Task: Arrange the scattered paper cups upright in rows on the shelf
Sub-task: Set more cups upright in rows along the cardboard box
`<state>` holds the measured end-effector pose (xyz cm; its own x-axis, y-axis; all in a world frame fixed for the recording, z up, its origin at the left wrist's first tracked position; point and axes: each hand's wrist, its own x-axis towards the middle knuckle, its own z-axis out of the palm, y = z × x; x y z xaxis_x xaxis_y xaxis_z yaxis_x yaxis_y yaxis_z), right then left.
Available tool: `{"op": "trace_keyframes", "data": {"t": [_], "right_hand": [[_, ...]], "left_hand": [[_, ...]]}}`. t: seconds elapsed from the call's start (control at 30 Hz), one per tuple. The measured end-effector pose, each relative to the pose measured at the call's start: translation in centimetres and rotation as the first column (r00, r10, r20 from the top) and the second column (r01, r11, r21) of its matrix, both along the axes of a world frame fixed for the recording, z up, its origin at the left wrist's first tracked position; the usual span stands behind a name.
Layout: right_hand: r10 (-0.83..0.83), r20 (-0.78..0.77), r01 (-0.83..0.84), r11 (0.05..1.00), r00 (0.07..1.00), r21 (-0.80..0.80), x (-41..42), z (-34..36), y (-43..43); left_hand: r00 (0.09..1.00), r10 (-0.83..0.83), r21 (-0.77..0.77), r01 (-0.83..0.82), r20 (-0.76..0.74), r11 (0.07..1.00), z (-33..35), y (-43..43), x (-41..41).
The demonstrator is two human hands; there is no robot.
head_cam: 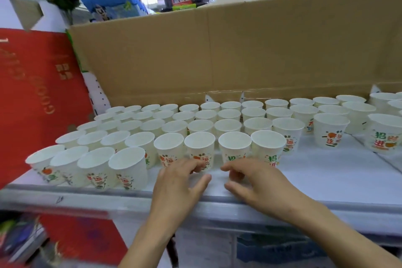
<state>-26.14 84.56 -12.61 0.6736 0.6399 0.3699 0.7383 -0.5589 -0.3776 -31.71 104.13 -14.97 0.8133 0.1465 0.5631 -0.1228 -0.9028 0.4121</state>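
Many white paper cups with orange and green print stand upright in rows on the white shelf (326,172). My left hand (180,183) is at the front of the shelf, its loosely curled fingertips against the base of one front-row cup (199,146), thumb apart in front. My right hand (256,183) mirrors it, fingertips at the base of the neighbouring cup (235,144), thumb held away. Neither hand grips a cup. Further right, a few cups (330,129) stand more widely spaced.
A tall cardboard sheet (239,50) closes off the back of the shelf. A red box (32,98) leans at the left end. Bare shelf surface lies in front of the right-hand cups. Goods sit on the lower shelf below the metal front edge (87,200).
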Motion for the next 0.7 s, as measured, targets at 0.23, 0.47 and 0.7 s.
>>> {"op": "trace_keyframes", "data": {"t": [0.23, 0.47, 0.7], "right_hand": [[-0.022, 0.036, 0.021, 1.000, 0.999, 0.006, 0.5, -0.5, 0.4], [0.022, 0.016, -0.022, 1.000, 1.000, 0.009, 0.0, 0.1, 1.7], [0.051, 0.031, -0.050, 0.998, 0.998, -0.050, 0.1, 0.1, 3.4]], "left_hand": [[1.000, -0.021, -0.019, 0.021, -0.003, 1.000, -0.1, 0.7, 0.5], [0.998, 0.033, -0.061, -0.029, 0.059, 0.998, 0.1, 1.6, 0.1], [0.999, 0.032, -0.087, -0.031, 0.008, 0.996, 0.4, 2.1, 0.5]]}}
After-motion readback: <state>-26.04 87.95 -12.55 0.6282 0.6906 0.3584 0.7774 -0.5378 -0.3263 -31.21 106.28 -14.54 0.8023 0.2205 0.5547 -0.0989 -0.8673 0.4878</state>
